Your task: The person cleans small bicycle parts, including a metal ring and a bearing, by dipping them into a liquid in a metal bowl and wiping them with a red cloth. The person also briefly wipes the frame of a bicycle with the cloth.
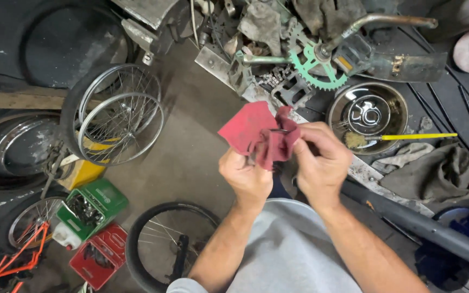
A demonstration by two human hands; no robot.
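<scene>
A red rag (252, 130) is bunched between both my hands at the middle of the head view. My left hand (245, 176) grips its lower part from below. My right hand (321, 157) pinches the rag's right side with fingers curled. A small metal part seems wrapped inside the rag, mostly hidden. Just beyond the hands lies a green chainring with crank arms and pedals (315, 62).
A metal bowl (367, 114) with a yellow-handled brush (408, 137) sits at right, a grey cloth (441, 171) below it. Spoked wheels (118, 116) and tyres lie at left, green (90, 209) and red (100, 255) boxes at lower left, a dark tube (419, 225) at lower right.
</scene>
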